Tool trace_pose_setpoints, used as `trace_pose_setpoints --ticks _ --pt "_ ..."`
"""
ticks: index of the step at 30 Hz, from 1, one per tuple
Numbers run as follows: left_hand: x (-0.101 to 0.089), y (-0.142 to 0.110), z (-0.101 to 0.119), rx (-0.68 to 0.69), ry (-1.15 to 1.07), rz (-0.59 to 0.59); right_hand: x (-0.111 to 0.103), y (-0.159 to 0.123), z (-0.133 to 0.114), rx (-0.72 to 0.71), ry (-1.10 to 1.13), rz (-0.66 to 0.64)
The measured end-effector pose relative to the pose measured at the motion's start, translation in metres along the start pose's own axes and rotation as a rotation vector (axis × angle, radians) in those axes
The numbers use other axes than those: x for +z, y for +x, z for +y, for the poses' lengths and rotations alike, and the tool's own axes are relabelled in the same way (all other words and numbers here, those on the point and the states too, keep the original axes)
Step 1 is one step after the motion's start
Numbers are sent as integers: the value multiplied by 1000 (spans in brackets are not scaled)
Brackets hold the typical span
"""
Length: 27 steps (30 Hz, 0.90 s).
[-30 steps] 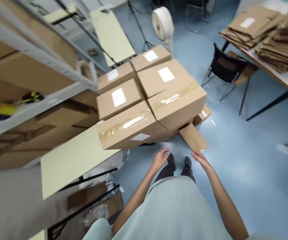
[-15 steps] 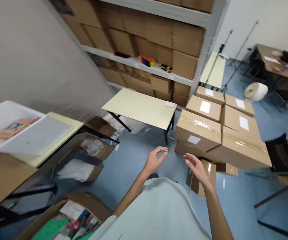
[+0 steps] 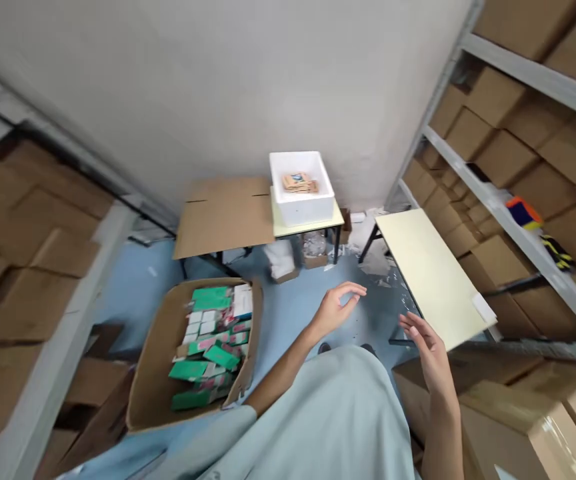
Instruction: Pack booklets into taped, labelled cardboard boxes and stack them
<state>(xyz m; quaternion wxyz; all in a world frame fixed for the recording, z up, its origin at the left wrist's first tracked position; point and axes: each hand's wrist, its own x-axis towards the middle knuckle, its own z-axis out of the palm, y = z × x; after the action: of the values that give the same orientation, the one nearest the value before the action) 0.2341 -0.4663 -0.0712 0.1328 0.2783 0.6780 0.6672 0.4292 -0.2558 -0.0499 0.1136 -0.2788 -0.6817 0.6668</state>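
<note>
My left hand hangs in the air over the blue floor, fingers curved and apart from the thumb, nothing in it. My right hand, likewise bare with loosely bent fingers, is near the front edge of a pale yellow table. On that table's right end lies a small white block. To the left of my left hand stands a large open carton holding several green, white and pink boxes. Taped cardboard boxes sit at the lower right, beside my right forearm.
A white foam box with brown packets stands on a table by the wall, next to a flat cardboard sheet. Shelves full of cartons line the right. More cardboard fills the left. Plastic scraps litter the floor.
My view has swung left from the stacked taped boxes to the wall, foam box and large open carton. Both hands remain raised and apart, holding nothing.
</note>
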Motion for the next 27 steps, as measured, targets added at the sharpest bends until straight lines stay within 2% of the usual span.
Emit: trace_pose_setpoints --ticks 3,7,10,13,17,21,24,27 --pt "-44 10 -10 -60 0 173 40 67 -15 -3 -30 -158" --pt "-84 31 -26 -105 15 332 93 158 -31 -14 -43 -335" --pt "-110 62 -39 -128 66 401 131 224 -47 -20 -39 -470" --pt "-133 105 -47 -170 132 474 166 287 -70 -10 -37 -617" --pt "-155 166 -55 -238 181 583 204 364 -96 20 -38 -809" --pt "-165 218 -68 -294 144 662 236 435 -104 70 -59 -948" --pt "-172 250 -82 -346 63 701 261 479 -102 108 -75 -983" --pt "-188 278 -96 -414 -15 732 288 510 -99 140 -50 -975"
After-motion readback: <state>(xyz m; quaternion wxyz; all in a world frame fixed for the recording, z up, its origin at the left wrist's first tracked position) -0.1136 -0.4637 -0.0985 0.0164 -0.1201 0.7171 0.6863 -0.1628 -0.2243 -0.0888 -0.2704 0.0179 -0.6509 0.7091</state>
